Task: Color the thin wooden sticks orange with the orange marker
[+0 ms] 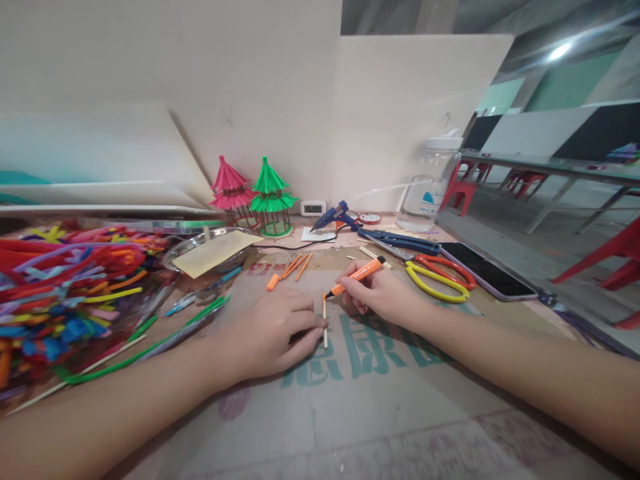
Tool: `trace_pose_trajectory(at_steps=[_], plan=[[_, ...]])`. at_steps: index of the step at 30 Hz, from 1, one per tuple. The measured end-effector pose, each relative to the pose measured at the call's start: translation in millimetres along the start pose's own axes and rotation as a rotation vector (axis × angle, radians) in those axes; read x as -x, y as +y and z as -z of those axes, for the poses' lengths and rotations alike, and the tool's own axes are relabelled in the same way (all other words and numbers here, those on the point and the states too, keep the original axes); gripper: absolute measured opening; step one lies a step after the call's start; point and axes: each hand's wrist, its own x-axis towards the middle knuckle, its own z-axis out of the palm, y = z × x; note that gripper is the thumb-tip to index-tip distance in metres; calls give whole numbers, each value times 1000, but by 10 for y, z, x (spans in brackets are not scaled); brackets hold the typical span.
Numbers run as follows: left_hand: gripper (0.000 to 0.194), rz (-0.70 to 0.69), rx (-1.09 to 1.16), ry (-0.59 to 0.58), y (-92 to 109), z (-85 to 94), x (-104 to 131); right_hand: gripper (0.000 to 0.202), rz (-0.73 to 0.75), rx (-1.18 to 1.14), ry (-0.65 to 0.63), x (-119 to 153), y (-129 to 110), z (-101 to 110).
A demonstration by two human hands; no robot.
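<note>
My right hand (pixel 377 288) is closed round an orange marker (pixel 363 270), its dark tip down at the upper end of a short wooden stick (pixel 325 337). Orange colour shows on that end; the lower part is pale wood. With thumb and fingertips, my left hand (pixel 287 327) holds the stick against the printed cardboard (pixel 370 400). Beyond my left hand lie the orange marker cap (pixel 273 283) and several orange sticks (pixel 303 267). A few plain stick pieces (pixel 369 253) rest just beyond my right hand.
Left: a heap of coloured pipe cleaners (pixel 75 287) and a metal dish (pixel 175 250) with a card on it. Behind: pink (pixel 231 187) and green (pixel 271 193) pagoda models, a glue gun (pixel 333 217) and a clear bottle (pixel 425 193). Right: scissors (pixel 440 283) and a phone (pixel 487 270).
</note>
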Motion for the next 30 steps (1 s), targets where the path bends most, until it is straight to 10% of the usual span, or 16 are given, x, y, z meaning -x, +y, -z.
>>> trace_pose_trajectory(at_steps=[30], plan=[[24, 22, -8, -7, 6, 22, -7, 23, -43, -79, 38, -16, 3, 10]])
